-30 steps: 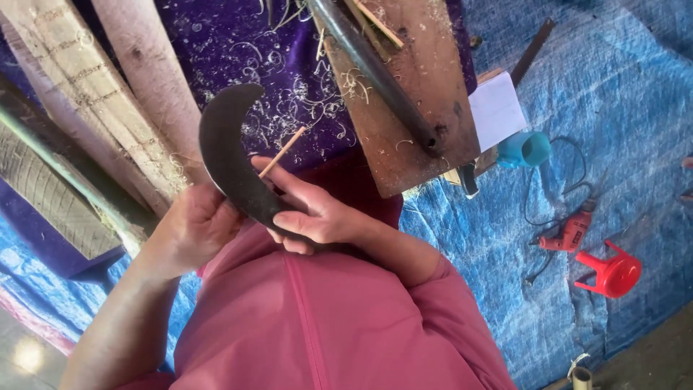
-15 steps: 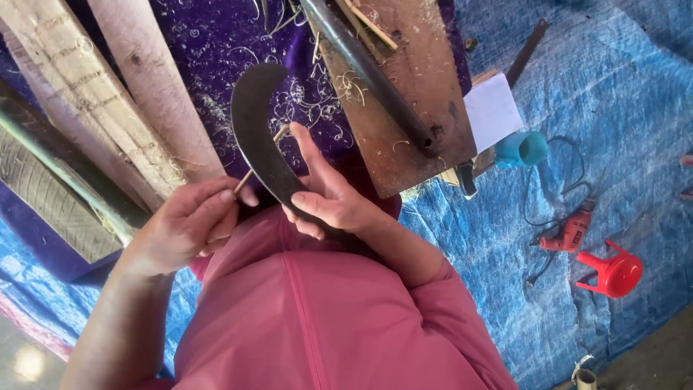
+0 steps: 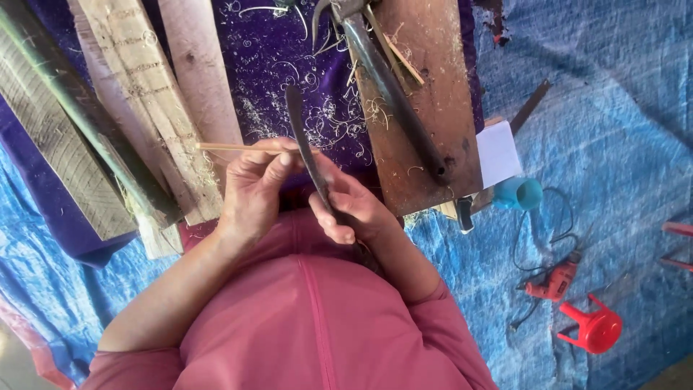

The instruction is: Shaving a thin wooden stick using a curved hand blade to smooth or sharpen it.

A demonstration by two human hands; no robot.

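Observation:
My right hand (image 3: 354, 206) grips the handle of a dark curved knife (image 3: 299, 137), whose blade now shows edge-on and points away from me. My left hand (image 3: 256, 184) pinches a thin pale bamboo sliver (image 3: 227, 147) that lies crosswise against the blade and sticks out to the left. Both hands meet in front of my pink shirt, above a purple cloth (image 3: 278, 61) strewn with curly shavings.
Rough wooden planks (image 3: 137, 94) lie at the left. A brown wooden board (image 3: 433, 101) carries a long dark metal tool (image 3: 393, 90). On the blue tarp (image 3: 621, 144) are a white block, a teal cup (image 3: 521, 193), a red drill (image 3: 552, 282) and a red funnel (image 3: 595, 328).
The knife turned from showing its broad curved side to edge-on. My left hand came up from low left to the blade and now holds the sliver across it.

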